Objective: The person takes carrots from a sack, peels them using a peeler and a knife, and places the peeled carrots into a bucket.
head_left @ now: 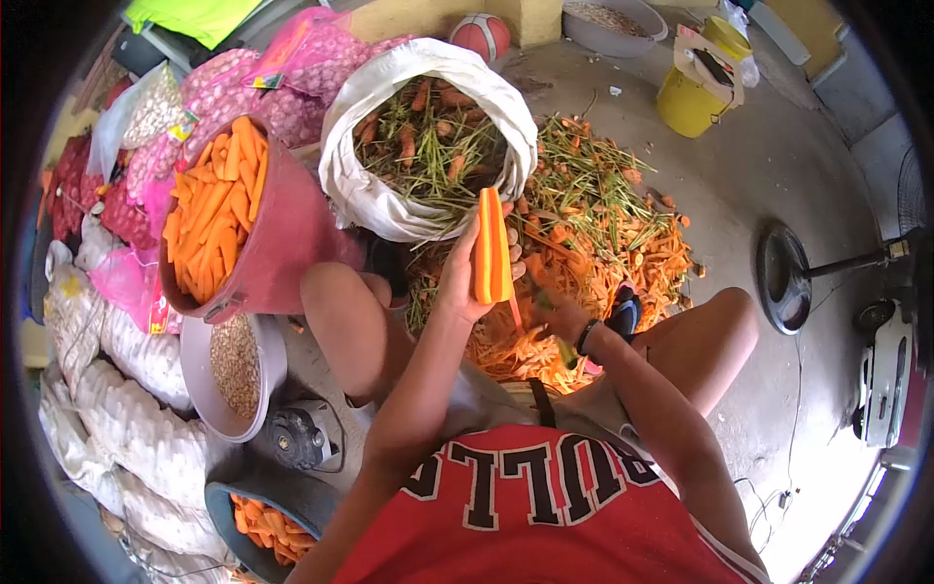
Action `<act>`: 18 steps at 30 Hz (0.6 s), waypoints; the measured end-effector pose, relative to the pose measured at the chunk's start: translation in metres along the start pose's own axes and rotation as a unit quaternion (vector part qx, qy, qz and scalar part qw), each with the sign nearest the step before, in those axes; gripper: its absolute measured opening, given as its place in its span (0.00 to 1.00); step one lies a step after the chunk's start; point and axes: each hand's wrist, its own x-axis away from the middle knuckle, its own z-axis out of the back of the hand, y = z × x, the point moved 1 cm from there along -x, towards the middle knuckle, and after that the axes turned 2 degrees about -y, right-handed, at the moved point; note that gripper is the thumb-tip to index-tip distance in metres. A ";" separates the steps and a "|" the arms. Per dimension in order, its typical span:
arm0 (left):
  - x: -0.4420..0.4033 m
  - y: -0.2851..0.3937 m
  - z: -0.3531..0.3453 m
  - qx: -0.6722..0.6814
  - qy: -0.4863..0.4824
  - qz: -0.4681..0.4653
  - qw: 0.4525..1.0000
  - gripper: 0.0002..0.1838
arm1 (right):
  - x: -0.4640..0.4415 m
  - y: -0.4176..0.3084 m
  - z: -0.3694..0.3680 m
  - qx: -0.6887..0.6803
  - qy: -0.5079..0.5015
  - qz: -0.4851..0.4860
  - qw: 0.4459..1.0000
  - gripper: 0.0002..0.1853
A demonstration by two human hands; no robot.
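Note:
My left hand [459,280] is closed around a large, bright orange carrot [492,248], held upright with long flat peeled faces. Just to its right and lower, my right hand [558,317] is blurred by motion. It seems closed on something, with a yellow-green bit [567,352] showing below it; its kind is unclear. Beneath both hands spreads a heap of orange carrot peelings [623,255], mixed with green stalks. Beyond my left hand stands an open white sack [341,165] of unpeeled carrots [409,141] and stalks.
At left, a red tub [292,219] holds peeled carrots [216,219]. Near it are a grey basin [272,375] of pale pieces, a dark tub [219,501] with carrots and stacked white sacks [136,409]. A yellow bucket [686,102] and a fan base [783,277] stand at right.

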 end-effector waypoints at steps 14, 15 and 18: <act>0.046 0.057 0.107 -0.037 0.259 -0.052 0.964 0.20 | -0.019 -0.112 0.041 0.252 0.212 0.113 0.938 0.17; 0.047 0.084 0.095 -0.061 0.265 -0.064 0.960 0.19 | -0.017 -0.126 0.054 0.294 0.213 0.110 0.925 0.17; 0.043 0.177 0.062 -0.045 0.198 -0.290 0.935 0.14 | -0.034 -0.128 0.108 0.339 0.231 0.209 0.888 0.18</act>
